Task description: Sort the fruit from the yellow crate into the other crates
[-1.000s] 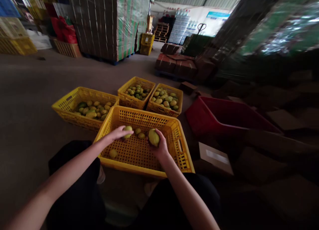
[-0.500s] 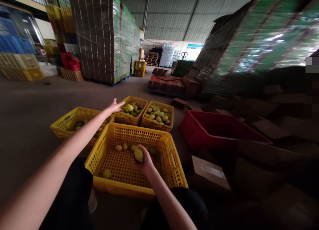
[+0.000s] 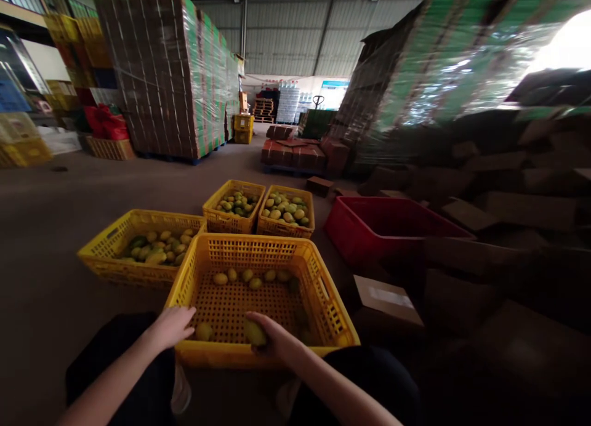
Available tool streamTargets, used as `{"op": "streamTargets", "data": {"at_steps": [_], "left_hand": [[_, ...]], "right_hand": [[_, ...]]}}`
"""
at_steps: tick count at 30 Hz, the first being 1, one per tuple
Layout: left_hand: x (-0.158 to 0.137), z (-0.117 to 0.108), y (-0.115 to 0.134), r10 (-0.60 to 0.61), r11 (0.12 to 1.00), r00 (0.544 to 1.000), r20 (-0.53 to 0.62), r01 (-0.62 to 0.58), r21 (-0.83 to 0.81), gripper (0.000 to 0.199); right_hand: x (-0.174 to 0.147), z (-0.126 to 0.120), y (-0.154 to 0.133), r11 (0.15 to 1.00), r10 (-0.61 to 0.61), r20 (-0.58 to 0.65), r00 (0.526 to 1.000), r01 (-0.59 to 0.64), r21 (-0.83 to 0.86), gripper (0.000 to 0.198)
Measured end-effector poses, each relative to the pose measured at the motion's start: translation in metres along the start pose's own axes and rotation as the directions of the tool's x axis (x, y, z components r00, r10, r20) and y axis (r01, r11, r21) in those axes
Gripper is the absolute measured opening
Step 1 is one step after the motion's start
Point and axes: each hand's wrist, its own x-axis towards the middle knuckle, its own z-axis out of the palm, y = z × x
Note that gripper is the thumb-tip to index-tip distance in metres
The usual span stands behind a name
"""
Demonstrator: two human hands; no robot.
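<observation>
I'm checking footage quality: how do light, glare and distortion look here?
Head view: blown-out glare at top right; the cardboard pile on the right sits in deep shadow; the near yellow crate and both hands are evenly lit; wide-angle bending tilts the wrapped pallet stack.

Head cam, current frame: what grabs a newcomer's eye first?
The bright yellow perforated plastic crate at centre bottom, nearly bare but for a few yellow-green mangoes; the right hand grips one oval yellow-green mango at its near wall, and the left hand reaches for a small round one. Beyond it stand three fuller yellow crates, a red plastic tub to the right, and a tall shrink-wrapped carton pallet at upper left.
</observation>
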Motion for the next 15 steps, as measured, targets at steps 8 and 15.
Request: {"op": "streamTargets", "data": {"at_steps": [8,15], "left_hand": [[0.006,-0.009,0.001,0.042,0.995,0.999,-0.018,-0.043,-0.091,0.046],[0.008,-0.003,-0.001,0.066,0.988,0.997,0.025,-0.062,-0.142,0.051]], "right_hand": [[-0.005,-0.018,-0.012,0.999,0.030,-0.092,0.995,-0.027,0.036,0.026],[-0.019,-0.039,-0.021,0.992,-0.093,-0.122,0.988,0.102,0.077,0.028]]}}
